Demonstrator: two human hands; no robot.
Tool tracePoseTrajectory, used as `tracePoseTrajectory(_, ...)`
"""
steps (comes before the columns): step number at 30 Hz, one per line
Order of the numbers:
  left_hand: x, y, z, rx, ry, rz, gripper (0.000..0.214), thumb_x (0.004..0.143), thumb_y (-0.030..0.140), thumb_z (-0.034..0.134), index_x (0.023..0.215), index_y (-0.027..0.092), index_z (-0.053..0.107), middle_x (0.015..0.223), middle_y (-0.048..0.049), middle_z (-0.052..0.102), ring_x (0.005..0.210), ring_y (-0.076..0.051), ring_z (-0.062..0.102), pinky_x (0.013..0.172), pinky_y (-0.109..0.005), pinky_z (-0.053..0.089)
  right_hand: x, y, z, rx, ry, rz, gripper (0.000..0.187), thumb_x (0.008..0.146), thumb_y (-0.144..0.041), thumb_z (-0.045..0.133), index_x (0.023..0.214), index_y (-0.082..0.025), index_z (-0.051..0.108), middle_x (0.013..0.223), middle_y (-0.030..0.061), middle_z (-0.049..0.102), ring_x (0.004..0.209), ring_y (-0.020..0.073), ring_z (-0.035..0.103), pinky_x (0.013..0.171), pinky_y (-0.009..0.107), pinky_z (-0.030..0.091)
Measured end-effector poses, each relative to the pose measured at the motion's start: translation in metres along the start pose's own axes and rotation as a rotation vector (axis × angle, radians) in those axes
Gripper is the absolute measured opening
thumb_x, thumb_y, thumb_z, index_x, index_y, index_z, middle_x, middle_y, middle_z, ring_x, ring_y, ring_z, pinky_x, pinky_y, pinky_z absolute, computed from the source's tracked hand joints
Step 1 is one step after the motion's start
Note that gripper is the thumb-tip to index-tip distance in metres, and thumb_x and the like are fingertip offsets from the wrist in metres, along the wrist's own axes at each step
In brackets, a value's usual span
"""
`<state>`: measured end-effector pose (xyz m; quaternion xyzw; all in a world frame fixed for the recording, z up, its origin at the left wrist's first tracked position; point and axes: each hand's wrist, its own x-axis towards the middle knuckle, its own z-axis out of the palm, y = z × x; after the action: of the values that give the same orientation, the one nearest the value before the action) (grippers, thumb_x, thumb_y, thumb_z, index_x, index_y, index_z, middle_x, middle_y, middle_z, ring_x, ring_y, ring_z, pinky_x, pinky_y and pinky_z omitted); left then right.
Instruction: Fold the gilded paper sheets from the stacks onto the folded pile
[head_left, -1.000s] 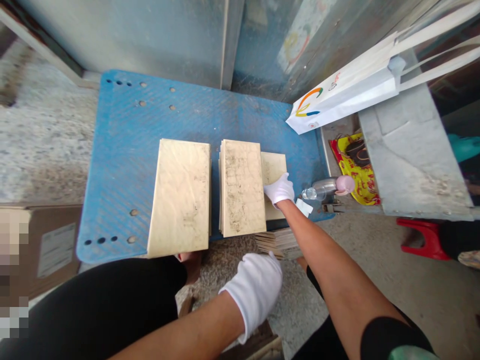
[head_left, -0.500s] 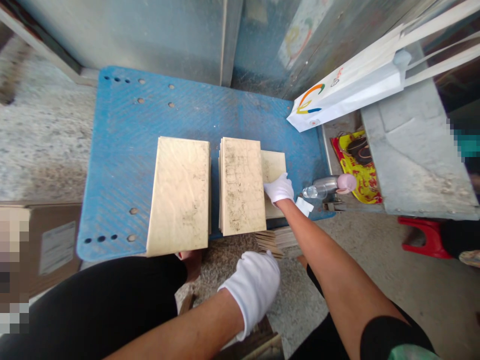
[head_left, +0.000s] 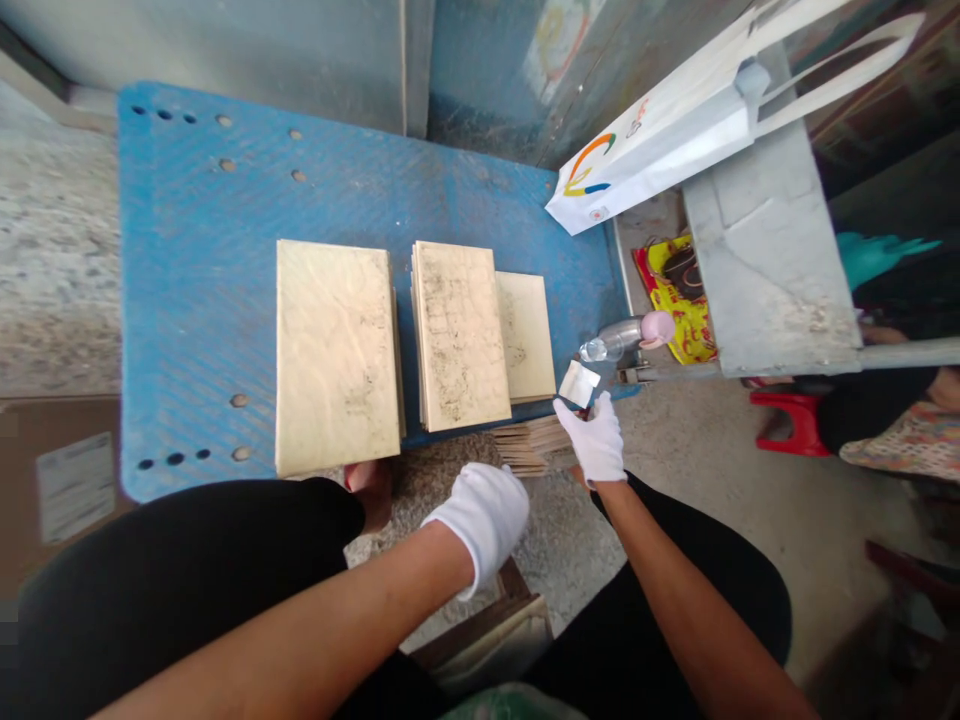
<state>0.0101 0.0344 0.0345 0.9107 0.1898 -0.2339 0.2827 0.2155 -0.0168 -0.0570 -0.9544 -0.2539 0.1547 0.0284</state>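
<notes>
Head view, steeply down, close over blue platform

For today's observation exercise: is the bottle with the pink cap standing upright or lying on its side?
Lying on its side. The bottle rests lengthwise at the blue platform's right edge, pink cap pointing right toward the yellow packet.

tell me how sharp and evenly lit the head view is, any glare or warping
Head view: soft, even daylight, no hard shadows or glare on the tile stacks; both gloved hands, left hand and right hand, look sharp; wide-lens warping bends the blue platform edges; the right margin falls darker.
</notes>
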Motion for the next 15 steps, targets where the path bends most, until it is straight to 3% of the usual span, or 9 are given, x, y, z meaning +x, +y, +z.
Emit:
tracePoseTrajectory(3, -0.001, 0.001, 0.001, -0.008, -0.002, 0.01, 0.038, 0.087, -0.002, 0.031, 0.107, -0.006, 0.062, 0.078, -0.0257, 0.063, 0.076, -0.037, 0.068, 0.059, -0.041, 0.053, -0.033, 0.036, 0.007, -0.03, -0.05, 0.064, 0.115, 0.067, -0.07, 0.067, 0.152, -0.005, 0.024, 0.145, 0.0261, 0.042, 0.13, 0.0381, 0.047, 0.107, 0.047, 0.04)
tracePoseTrajectory(6, 0.001, 0.003, 0.006, -0.008, -0.015, 0.023, 0.036, 0.087, -0.001, 0.031, 0.104, -0.006, 0.062, 0.077, -0.0259, 0.062, 0.074, -0.036, 0.067, 0.06, -0.041, 0.052, -0.058, 0.057, 0.022, -0.076, -0.096, -0.006, 0.12, 0.065, -0.069, 0.07, 0.152, -0.002, 0.019, 0.15, 0.0272, 0.033, 0.137, 0.0385, 0.038, 0.11, 0.047, 0.036)
tracePoseTrajectory(9, 0.004, 0.004, 0.014, -0.014, 0.005, 0.021, 0.027, 0.087, 0.004, 0.04, 0.098, -0.004, 0.063, 0.073, -0.0243, 0.061, 0.072, -0.034, 0.067, 0.062, -0.04, 0.052, -0.068, 0.064, 0.038, -0.116, -0.076, -0.096, 0.127, 0.063, -0.068, 0.072, 0.152, 0.0, 0.013, 0.154, 0.0276, 0.024, 0.143, 0.0374, 0.025, 0.113, 0.045, 0.031)
tracePoseTrajectory(15, 0.001, 0.005, 0.015, -0.01, 0.028, 0.028, 0.024, 0.085, 0.007, 0.044, 0.096, -0.003, 0.063, 0.07, -0.0231, 0.06, 0.072, -0.032, 0.066, 0.063, -0.038, 0.052, -0.064, 0.066, 0.056, -0.075, -0.032, -0.023, 0.138, 0.057, -0.068, 0.075, 0.152, 0.0, 0.004, 0.153, 0.0305, 0.019, 0.141, 0.0409, 0.028, 0.111, 0.044, 0.034)
